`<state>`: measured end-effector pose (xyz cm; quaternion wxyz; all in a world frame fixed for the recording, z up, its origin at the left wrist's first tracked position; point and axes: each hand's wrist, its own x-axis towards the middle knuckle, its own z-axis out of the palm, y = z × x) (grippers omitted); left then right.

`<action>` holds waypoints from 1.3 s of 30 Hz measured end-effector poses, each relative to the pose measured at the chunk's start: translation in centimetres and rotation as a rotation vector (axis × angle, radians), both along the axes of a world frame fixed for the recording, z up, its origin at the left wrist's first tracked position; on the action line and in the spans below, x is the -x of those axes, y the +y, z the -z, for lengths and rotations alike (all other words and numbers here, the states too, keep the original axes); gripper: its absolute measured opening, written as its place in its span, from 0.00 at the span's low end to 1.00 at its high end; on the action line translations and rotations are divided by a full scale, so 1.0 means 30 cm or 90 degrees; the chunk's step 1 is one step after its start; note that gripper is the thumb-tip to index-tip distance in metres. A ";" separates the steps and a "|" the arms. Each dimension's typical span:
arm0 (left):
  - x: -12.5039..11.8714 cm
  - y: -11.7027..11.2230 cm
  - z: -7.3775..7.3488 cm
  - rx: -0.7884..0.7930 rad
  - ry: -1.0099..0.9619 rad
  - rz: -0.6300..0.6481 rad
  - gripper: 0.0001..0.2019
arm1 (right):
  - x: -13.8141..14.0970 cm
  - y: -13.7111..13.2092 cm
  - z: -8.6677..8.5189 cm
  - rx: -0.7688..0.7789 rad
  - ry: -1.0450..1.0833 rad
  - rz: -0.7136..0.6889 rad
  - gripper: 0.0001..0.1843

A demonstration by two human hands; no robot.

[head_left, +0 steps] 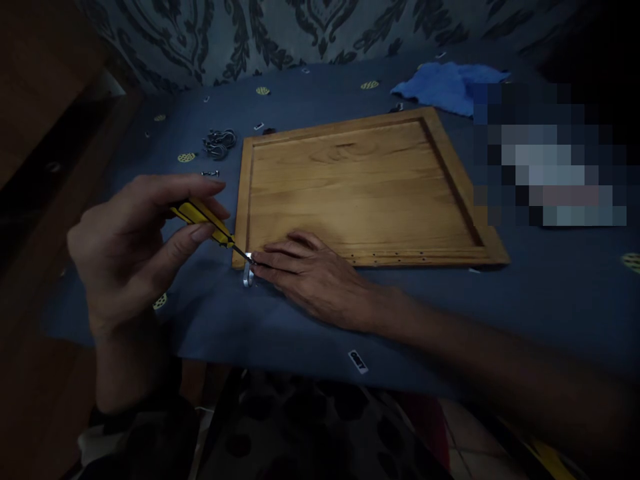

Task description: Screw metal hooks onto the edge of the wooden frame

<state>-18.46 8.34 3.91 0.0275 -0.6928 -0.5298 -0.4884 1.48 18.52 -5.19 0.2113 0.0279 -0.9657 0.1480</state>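
Observation:
My left hand is closed around the yellow and black handle of a screwdriver. The screwdriver slants down to the right, its tip at a shiny metal hook on the near left corner of a framed wooden board. My right hand lies across the board's near edge, fingers pointing left. Its fingertips hold the hook beside the screwdriver tip. Any screw there is too small to make out. The hook's curved end sticks out past the board's near edge.
Several dark metal hooks lie in a pile beyond the board's left side, with small screws nearer. A blue cloth is at the back right. Blue patterned fabric covers the surface. A blurred-out patch covers the right.

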 end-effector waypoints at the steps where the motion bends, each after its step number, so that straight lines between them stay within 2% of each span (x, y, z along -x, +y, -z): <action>1: -0.005 -0.001 -0.001 0.007 -0.009 0.008 0.18 | 0.000 0.000 0.000 0.000 0.001 -0.001 0.19; 5: -0.006 -0.002 0.001 0.015 -0.016 0.013 0.18 | -0.002 0.001 0.000 0.009 -0.007 -0.003 0.19; 11: 0.028 0.015 0.014 -0.094 -0.054 -0.055 0.16 | -0.007 -0.002 -0.001 0.017 -0.009 0.004 0.19; 18: 0.020 0.017 0.007 -0.031 -0.040 -0.034 0.19 | -0.002 0.000 0.001 0.006 0.007 -0.001 0.18; 29: 0.039 0.017 0.008 -0.042 -0.011 -0.014 0.21 | -0.002 -0.001 -0.003 0.009 -0.005 0.004 0.18; 35: 0.012 0.009 -0.004 0.004 -0.019 -0.056 0.21 | -0.001 -0.001 -0.001 0.006 -0.003 0.000 0.19; 39: 0.008 0.009 -0.005 0.008 -0.026 -0.052 0.21 | 0.000 -0.002 -0.001 0.006 -0.004 -0.001 0.18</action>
